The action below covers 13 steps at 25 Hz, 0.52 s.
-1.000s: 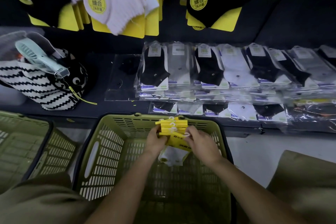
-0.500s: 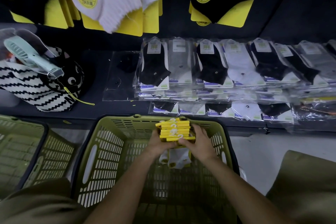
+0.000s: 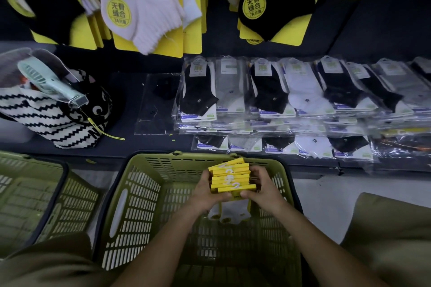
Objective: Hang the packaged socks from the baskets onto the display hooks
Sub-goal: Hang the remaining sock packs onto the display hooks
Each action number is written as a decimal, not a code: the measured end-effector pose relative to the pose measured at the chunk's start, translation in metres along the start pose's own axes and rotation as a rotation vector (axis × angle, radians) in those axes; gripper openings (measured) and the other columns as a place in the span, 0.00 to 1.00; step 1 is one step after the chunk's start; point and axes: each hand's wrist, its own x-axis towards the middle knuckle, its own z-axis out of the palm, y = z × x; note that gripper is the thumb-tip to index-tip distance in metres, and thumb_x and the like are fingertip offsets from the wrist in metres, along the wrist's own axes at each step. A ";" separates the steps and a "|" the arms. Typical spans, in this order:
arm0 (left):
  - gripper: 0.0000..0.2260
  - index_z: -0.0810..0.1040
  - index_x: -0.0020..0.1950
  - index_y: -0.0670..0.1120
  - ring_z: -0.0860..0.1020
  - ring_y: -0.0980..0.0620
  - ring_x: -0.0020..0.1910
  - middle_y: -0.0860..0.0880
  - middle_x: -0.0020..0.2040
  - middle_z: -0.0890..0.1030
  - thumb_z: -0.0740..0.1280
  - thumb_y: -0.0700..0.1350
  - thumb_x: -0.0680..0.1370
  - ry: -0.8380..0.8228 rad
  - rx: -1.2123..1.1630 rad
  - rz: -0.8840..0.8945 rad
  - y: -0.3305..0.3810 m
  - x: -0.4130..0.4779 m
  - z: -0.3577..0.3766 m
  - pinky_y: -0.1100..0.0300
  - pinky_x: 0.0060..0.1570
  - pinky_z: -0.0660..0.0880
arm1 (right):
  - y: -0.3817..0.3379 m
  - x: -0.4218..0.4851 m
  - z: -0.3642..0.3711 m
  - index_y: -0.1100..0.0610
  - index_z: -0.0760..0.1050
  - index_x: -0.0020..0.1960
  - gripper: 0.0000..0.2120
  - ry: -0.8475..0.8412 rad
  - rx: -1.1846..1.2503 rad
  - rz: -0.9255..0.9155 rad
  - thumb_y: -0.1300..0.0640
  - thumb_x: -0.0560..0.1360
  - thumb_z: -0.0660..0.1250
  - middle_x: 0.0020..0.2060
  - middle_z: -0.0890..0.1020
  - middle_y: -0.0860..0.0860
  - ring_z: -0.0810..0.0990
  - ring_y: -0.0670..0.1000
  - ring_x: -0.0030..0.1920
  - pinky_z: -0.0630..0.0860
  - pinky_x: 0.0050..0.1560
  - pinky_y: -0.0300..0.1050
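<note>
**Both Hands Clamped on a Stack of Carded Socks Above the Basket**

At nine o'clock an empty olive basket (image 3: pixel 35 196) sat on the floor, beside a second green basket (image 3: pixel 149 193) at six o'clock. Over that second basket the left hand (image 3: pixel 205 196) gripped the left end of the stack of yellow-carded socks (image 3: pixel 231 178), fingers curled under and thumb on the near edge. The stack ran with its long axis from about eight o'clock to two o'clock, white plastic hangers facing up, white socks dangling beneath. The right hand (image 3: pixel 263 189) closed on the right end, fingers wrapped round the far side. Both forearms reached forward and converged at the stack, wrists roughly level, neither hand clearly nearer.

The coming move likely turned on one relation: the hung yellow cards (image 3: pixel 149 7) lay at twelve o'clock, well above and beyond the stack, past the dark shelf (image 3: pixel 130 86) of bagged socks (image 3: pixel 268 93). The hooks themselves were out of view. In my judgement one pack would need separating before lifting toward twelve o'clock.
</note>
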 end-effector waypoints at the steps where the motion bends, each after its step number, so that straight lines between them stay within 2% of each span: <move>1: 0.30 0.65 0.62 0.49 0.74 0.51 0.60 0.50 0.58 0.76 0.77 0.39 0.67 -0.006 -0.028 0.012 0.003 -0.004 -0.001 0.57 0.60 0.72 | -0.004 -0.003 -0.002 0.50 0.62 0.66 0.35 0.005 0.044 -0.019 0.64 0.66 0.76 0.60 0.74 0.49 0.73 0.51 0.63 0.73 0.58 0.44; 4: 0.30 0.66 0.64 0.49 0.76 0.56 0.56 0.55 0.56 0.77 0.76 0.42 0.67 -0.011 -0.115 0.084 0.022 -0.020 -0.005 0.68 0.51 0.74 | -0.023 -0.011 -0.010 0.53 0.64 0.69 0.34 0.016 0.043 -0.115 0.62 0.67 0.76 0.60 0.75 0.50 0.74 0.49 0.62 0.72 0.59 0.42; 6: 0.31 0.66 0.65 0.47 0.79 0.57 0.53 0.54 0.54 0.79 0.75 0.44 0.66 0.017 -0.251 0.157 0.042 -0.031 -0.010 0.67 0.46 0.76 | -0.042 -0.018 -0.014 0.52 0.69 0.64 0.26 0.039 0.020 -0.201 0.60 0.69 0.74 0.58 0.77 0.52 0.76 0.51 0.60 0.74 0.58 0.42; 7: 0.30 0.67 0.64 0.46 0.80 0.57 0.51 0.53 0.54 0.80 0.74 0.45 0.65 0.031 -0.307 0.189 0.053 -0.037 -0.012 0.66 0.45 0.77 | -0.053 -0.022 -0.014 0.50 0.69 0.62 0.23 0.035 0.052 -0.228 0.60 0.71 0.72 0.58 0.77 0.53 0.77 0.50 0.57 0.75 0.55 0.41; 9: 0.24 0.69 0.60 0.52 0.81 0.57 0.49 0.54 0.52 0.81 0.73 0.47 0.67 0.045 -0.367 0.256 0.079 -0.048 -0.018 0.64 0.44 0.77 | -0.080 -0.033 -0.012 0.48 0.63 0.62 0.20 0.017 0.182 -0.245 0.61 0.75 0.67 0.58 0.75 0.53 0.78 0.45 0.52 0.75 0.45 0.32; 11: 0.20 0.70 0.57 0.57 0.81 0.60 0.48 0.58 0.50 0.82 0.72 0.50 0.67 0.075 -0.425 0.317 0.107 -0.059 -0.020 0.66 0.42 0.77 | -0.104 -0.040 -0.008 0.52 0.57 0.67 0.23 0.019 0.313 -0.257 0.61 0.77 0.63 0.60 0.74 0.55 0.77 0.43 0.51 0.75 0.41 0.30; 13: 0.23 0.69 0.60 0.57 0.81 0.59 0.50 0.56 0.54 0.81 0.70 0.54 0.67 0.113 -0.442 0.382 0.136 -0.069 -0.019 0.66 0.42 0.77 | -0.129 -0.049 -0.008 0.55 0.54 0.70 0.28 0.046 0.381 -0.296 0.60 0.75 0.65 0.59 0.75 0.52 0.78 0.42 0.52 0.76 0.44 0.33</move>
